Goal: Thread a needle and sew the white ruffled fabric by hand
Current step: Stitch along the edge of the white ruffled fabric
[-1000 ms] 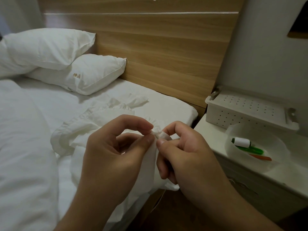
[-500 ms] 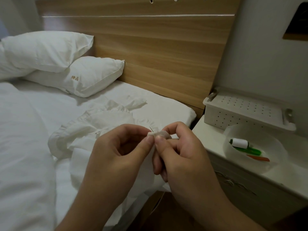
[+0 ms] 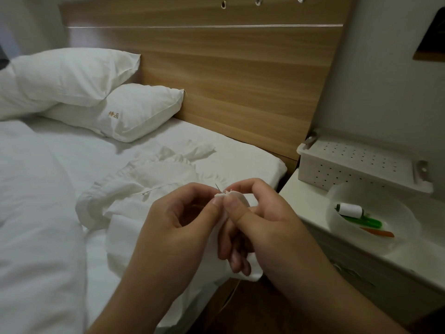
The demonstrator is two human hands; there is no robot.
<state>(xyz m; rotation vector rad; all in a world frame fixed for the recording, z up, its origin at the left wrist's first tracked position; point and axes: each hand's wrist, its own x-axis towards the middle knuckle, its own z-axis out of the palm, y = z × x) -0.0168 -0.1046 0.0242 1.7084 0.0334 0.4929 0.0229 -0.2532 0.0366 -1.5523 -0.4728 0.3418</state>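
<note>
Needle tip is now poking up out of the pinched fold, a thin grey sliver between the 2 thumbs; 1 second ago no needle was showing there, only bunched cloth. Reading: a stitch is passing through the edge, so threading is behind and sewing is under way.

Left hand is pinching the raw edge of the white ruffled fabric, thumb and forefinger closing on the fold. Right hand is gripping the same fold from the other side, thumb lying flat over it; whether its fingers are also on the needle shaft, cannot tell. Both hands have drifted slightly up and closer together since 1 second ago.

Fabric is trailing from the hands back over the bed, ruffles heaped near the mattress edge. A pale thread is hanging below the hands.

Bowl on the nightstand is holding the white spool, untouched.

Next, probably: taking the tip and drawing it through.
</note>
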